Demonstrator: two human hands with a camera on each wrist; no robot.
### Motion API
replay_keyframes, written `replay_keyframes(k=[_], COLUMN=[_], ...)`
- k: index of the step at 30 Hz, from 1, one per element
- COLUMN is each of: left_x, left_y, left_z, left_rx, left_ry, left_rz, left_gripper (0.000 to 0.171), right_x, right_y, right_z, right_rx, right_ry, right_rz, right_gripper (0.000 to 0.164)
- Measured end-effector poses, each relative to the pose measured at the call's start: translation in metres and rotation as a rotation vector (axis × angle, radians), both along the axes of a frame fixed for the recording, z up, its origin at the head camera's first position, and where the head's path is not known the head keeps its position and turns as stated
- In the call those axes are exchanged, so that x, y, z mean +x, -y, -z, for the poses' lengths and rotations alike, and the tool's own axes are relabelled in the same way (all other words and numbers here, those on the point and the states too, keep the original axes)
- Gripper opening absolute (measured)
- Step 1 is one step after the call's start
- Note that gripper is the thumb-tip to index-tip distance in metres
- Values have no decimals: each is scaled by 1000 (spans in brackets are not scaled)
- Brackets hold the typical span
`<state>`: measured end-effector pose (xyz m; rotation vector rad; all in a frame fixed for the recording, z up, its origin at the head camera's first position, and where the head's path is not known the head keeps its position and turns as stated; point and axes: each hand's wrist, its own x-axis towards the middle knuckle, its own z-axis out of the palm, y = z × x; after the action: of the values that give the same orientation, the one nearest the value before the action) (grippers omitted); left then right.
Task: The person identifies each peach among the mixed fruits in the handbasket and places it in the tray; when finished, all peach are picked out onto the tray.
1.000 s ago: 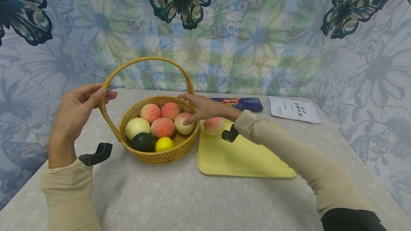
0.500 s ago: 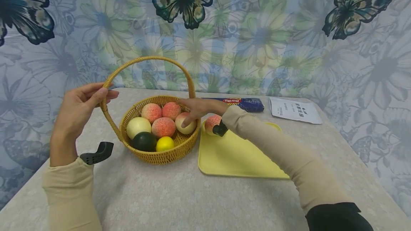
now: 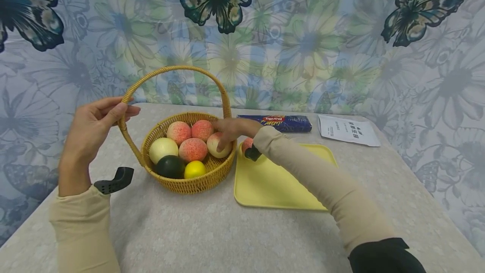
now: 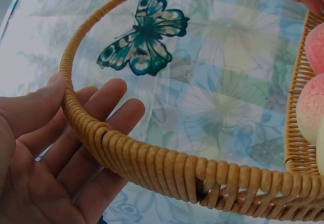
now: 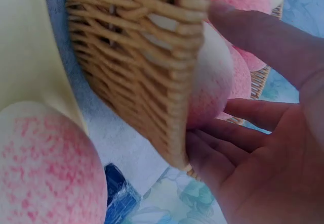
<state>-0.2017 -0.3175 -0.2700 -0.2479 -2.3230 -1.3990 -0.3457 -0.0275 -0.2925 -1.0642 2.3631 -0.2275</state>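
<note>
My left hand (image 3: 92, 125) pinches the left side of the wicker basket's handle (image 3: 174, 69) between thumb and fingers. The basket (image 3: 197, 185) stands on the table, holding several pink-speckled peaches (image 3: 193, 151), a pale round fruit (image 3: 163, 150), a dark green avocado-like fruit (image 3: 170, 167) and a yellow lemon-like fruit (image 3: 195, 169). At the basket's right side, my right hand (image 3: 238, 128) reaches over the rim. In the right wrist view, its thumb and fingers lie on opposite sides of a pale pink peach (image 5: 210, 77) just inside the rim.
A yellow tray (image 3: 280, 184) lies right of the basket, with one peach (image 3: 246, 144) partly hidden by the right wrist's camera. Behind are a blue Barilla pack (image 3: 288, 123) and a white printed packet (image 3: 348, 130). A patterned cloth (image 3: 303, 62) hangs at the back.
My right hand has moved left and slightly down onto the peach at the basket's right side, its fingers bending around it. The left hand stays on the handle.
</note>
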Motion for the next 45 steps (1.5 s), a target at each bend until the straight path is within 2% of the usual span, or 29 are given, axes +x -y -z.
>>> replay_keyframes(k=[3, 9, 14, 22, 37, 45], left_x=[0, 0, 0, 0, -4, -6], left_y=[0, 0, 0, 0, 2, 3], left_z=[0, 0, -1, -1, -2, -4], left_rx=[-5, 1, -5, -2, 15, 26], left_ry=[6, 7, 11, 10, 19, 28], left_rz=[-4, -2, -7, -6, -5, 3], left_gripper=[40, 40, 40, 40, 40, 40], right_x=[1, 2, 2, -1, -3, -4], right_y=[3, 9, 11, 6, -3, -7], right_z=[3, 3, 3, 8, 18, 17], right_rx=[33, 120, 139, 79, -87, -143], right_ry=[-37, -135, -186, -200, -195, -224], right_rz=[-16, -70, -95, -121, -100, -109], right_gripper=[59, 59, 57, 55, 54, 62])
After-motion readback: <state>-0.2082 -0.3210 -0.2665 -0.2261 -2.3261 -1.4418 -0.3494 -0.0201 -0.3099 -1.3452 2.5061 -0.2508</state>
